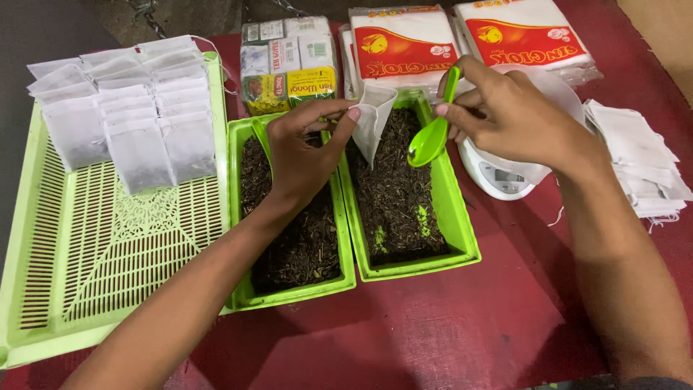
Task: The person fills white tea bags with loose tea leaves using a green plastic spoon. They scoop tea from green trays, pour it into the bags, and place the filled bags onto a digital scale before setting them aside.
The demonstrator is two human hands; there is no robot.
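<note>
Left hand (299, 155) grip pinching open white bag (374, 115), right hand (505, 108) grip around seemingly empty green spoon (432, 133), above tea-filled green tray (462, 217).

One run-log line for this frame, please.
left hand: holds white bag open | right hand: holds green spoon | above tea tray

A slotted green basket (108, 245) holds filled white sachets (137, 137); red-and-white packets (462, 43) lie behind.

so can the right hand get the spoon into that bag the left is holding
Probably yes. The left hand pinches the white bag with its mouth open over the right tray, and the right hand holds the green spoon just beside it, nothing between.
</note>
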